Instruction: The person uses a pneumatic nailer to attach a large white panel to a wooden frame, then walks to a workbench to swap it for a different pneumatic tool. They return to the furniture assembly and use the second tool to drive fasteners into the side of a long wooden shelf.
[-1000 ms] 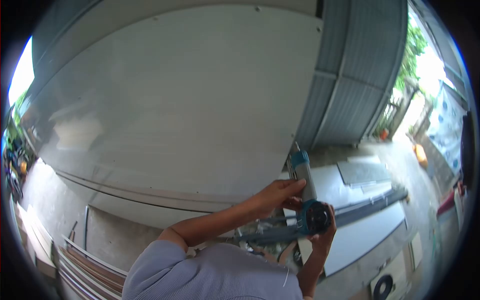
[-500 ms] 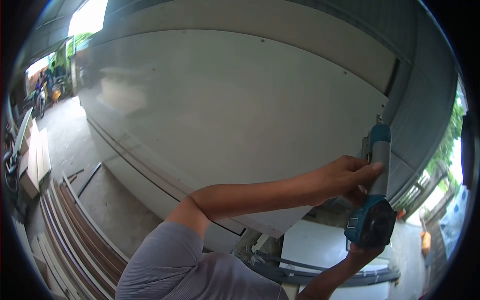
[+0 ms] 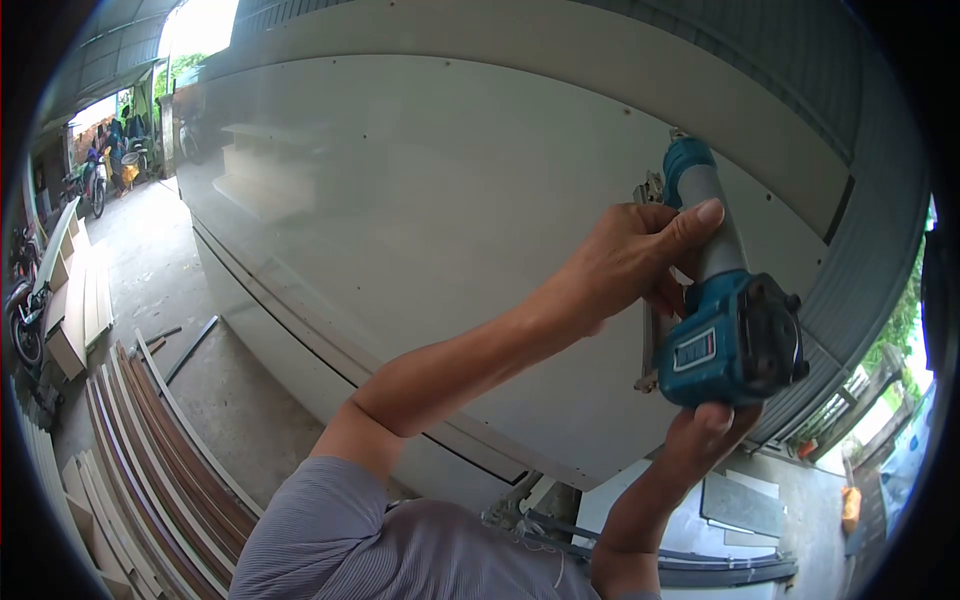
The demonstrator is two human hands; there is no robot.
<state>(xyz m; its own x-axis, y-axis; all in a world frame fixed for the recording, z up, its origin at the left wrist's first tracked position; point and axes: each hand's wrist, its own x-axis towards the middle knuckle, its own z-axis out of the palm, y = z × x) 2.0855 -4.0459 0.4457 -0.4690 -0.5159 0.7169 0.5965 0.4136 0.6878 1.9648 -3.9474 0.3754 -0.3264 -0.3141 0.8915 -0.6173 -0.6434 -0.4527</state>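
Leftward, long strips [image 3: 165, 450] are lying together; next, a pale panel [image 3: 460, 220] is stretching across. Before it, the left hand [image 3: 645, 250] is gripping the grey barrel [image 3: 722, 245] of a teal power tool [image 3: 705, 325], the right hand [image 3: 708, 435] clasping it below, partly hidden.

On the grey floor [image 3: 255, 385] lie long brown and white strips [image 3: 150, 435].

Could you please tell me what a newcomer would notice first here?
Probably the teal-and-grey power tool, right of centre, with the left hand at its middle and the right hand under its rear end. Behind it, a large pale panel fills the middle.
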